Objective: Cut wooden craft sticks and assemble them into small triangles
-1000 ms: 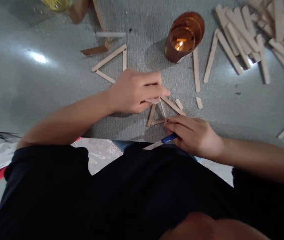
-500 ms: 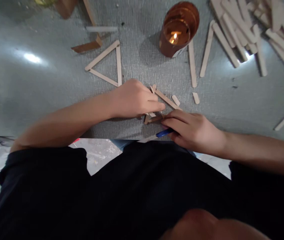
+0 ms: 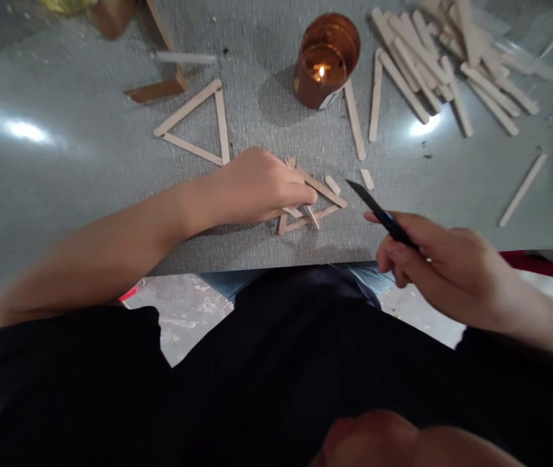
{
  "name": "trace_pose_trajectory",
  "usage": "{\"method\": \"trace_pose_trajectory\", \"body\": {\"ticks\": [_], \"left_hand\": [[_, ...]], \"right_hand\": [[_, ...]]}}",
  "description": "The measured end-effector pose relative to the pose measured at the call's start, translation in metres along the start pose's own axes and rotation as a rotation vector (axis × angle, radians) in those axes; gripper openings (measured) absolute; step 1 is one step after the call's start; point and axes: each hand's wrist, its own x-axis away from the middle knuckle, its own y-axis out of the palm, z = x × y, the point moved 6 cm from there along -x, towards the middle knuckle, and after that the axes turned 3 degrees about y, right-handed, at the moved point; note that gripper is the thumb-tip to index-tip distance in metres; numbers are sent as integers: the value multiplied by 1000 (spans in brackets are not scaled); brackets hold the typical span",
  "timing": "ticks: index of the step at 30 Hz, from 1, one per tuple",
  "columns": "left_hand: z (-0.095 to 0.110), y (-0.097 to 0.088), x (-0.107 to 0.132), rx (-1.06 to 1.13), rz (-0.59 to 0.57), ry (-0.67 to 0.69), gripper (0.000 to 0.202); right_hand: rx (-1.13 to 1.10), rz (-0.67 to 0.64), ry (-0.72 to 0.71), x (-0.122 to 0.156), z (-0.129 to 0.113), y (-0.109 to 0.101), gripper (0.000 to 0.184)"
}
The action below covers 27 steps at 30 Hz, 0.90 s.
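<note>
My right hand (image 3: 437, 259) is wrapped around a craft knife (image 3: 378, 211), whose dark blade points up and left above the table. My left hand (image 3: 276, 188) is closed low over a triangle of craft sticks (image 3: 324, 189), pinching a thin craft stick (image 3: 313, 218) that pokes out below the fingertips. The hand covers the triangle's left part. Two short cut-off stick pieces lie close by, one cut-off (image 3: 332, 185) beside the triangle and another cut-off (image 3: 367, 179) near the blade tip. A second stick triangle (image 3: 191, 109) lies flat beyond my left forearm.
A lit candle in a brown glass (image 3: 328, 61) stands at the back. A heap of loose craft sticks (image 3: 417, 61) lies right of it. One single stick (image 3: 522, 189) is at far right. A brown strip (image 3: 157, 91) and a white stick (image 3: 186, 58) lie back left.
My right hand has moved right, away from the triangle, and turned the knife so its blade points up and left. My left hand stays at the triangle. The view has shifted slightly right.
</note>
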Motion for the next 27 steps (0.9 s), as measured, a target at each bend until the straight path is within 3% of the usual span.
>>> {"method": "trace_pose_trajectory", "body": {"ticks": [3,5,12,20,27], "left_hand": [[0,0,0,-13,3,1,34],[-1,2,1,-21,-13,-13,35],[0,0,1,-9,11,-9,39],[10,-2,1,-170,16,15,29],[5,0,6,-141,28,37,21]], "right_hand": [[-51,-34,152,9,6,32,55],[30,38,189,12,3,45,61],[258,232,51,18,-26,78,55],[323,306,-63,19,-29,90,60],[440,381,-90,20,-26,96,68]]}}
